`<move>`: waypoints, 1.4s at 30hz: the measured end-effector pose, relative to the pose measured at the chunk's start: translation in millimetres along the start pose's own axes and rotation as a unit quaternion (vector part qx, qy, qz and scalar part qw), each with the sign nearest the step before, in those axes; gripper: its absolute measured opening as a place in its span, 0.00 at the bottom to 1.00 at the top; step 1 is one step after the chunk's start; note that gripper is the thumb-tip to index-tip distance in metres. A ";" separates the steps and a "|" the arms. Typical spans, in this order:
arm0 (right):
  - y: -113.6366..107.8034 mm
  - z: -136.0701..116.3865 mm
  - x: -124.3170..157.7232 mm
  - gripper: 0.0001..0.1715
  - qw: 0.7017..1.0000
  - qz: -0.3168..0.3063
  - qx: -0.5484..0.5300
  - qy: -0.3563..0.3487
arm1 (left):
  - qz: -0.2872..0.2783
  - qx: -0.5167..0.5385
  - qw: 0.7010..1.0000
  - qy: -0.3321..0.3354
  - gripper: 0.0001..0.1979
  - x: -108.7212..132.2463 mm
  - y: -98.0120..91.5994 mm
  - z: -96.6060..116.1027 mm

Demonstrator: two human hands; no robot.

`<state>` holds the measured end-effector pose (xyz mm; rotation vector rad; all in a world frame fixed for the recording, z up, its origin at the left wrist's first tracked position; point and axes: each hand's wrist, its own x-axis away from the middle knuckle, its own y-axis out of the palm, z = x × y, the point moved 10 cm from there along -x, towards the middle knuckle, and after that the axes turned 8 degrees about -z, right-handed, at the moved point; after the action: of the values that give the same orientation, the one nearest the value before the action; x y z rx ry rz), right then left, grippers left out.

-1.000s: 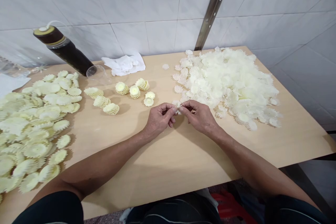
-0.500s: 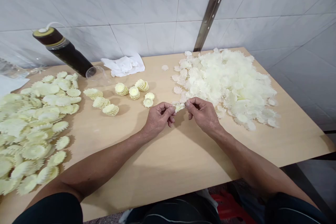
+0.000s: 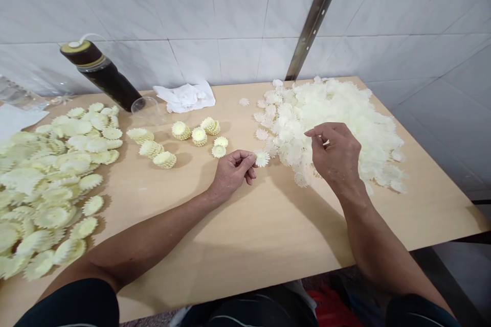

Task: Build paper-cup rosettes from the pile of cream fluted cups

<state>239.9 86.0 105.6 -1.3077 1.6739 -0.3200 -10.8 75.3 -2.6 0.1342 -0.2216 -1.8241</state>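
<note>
My left hand (image 3: 236,169) pinches a thin, pale flower-shaped disc (image 3: 262,158) with a notched edge between thumb and forefinger, just above the table. My right hand (image 3: 334,150) is raised over the left part of a big heap of thin whitish notched discs (image 3: 345,107). Its fingers are bent, thumb and forefinger close together; against the pale heap I cannot make out anything between them. Left of my left hand stand several short stacks of yellowish notched discs (image 3: 164,159), and a small pair of discs (image 3: 219,150) lies nearest to it.
A spread of thicker yellowish discs (image 3: 53,214) covers the table's left side. Along the back are a dark bottle (image 3: 111,82), a clear plastic cup (image 3: 146,111) and crumpled white tissue (image 3: 187,97). Behind the table (image 3: 215,235), a slotted metal upright (image 3: 312,25) leans against the tiled wall.
My right hand has let go of the pale disc and moved right and up over the whitish heap. My left hand stays nearly in place, still pinching the disc, which now shows its flower shape.
</note>
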 end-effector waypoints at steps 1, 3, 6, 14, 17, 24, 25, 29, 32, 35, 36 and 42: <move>0.6 -3.3 0.3 0.12 1.000 -0.006 0.016 -0.014 | -0.001 -0.002 1.000 0.000 0.23 0.2 0.0 -0.1; 2.3 -10.3 2.2 0.13 1.000 -0.013 -0.001 -0.020 | -0.003 -0.008 1.000 -0.001 0.23 0.8 0.3 -0.4; 26.9 -24.8 9.5 0.12 0.987 -0.102 -0.121 0.002 | -0.020 -0.019 1.000 -0.006 0.24 2.1 4.2 -1.1; 99.1 -35.0 42.4 0.22 0.920 -0.308 -0.220 0.099 | -0.052 -0.040 0.998 -0.010 0.26 4.8 13.2 -2.0; 99.8 -33.1 42.0 0.21 0.911 -0.315 -0.241 0.112 | -0.049 -0.043 0.998 -0.009 0.25 4.2 11.8 -3.4; 98.4 -36.8 41.0 0.17 0.919 -0.324 -0.207 0.091 | -0.044 -0.050 0.998 -0.018 0.24 4.0 10.8 -6.1; 97.7 -38.4 40.6 0.17 0.924 -0.319 -0.196 0.078 | -0.045 -0.052 0.997 -0.018 0.24 4.1 10.9 -6.4; 94.6 -46.4 40.0 0.21 0.943 -0.298 -0.146 0.019 | -0.046 -0.053 0.997 -0.017 0.24 3.8 11.0 -6.7; 94.4 -49.4 40.8 0.22 0.946 -0.296 -0.130 0.001 | -0.050 -0.050 0.997 -0.022 0.25 3.6 12.0 -7.0; 93.8 -51.7 40.9 0.23 0.947 -0.293 -0.127 -0.008 | -0.052 -0.050 0.997 -0.022 0.25 3.8 12.5 -6.2; 93.8 -52.1 41.0 0.24 0.948 -0.293 -0.126 -0.008 | -0.053 -0.050 0.997 -0.020 0.25 3.8 12.6 -5.8; 94.6 -47.4 42.0 0.21 0.949 -0.273 -0.158 0.018 | -0.057 -0.047 0.997 -0.022 0.25 4.4 12.1 -4.2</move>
<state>145.8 71.4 43.1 -2.0178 1.4015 -0.4088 0.3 67.8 -3.9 0.0416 -0.1607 -1.9486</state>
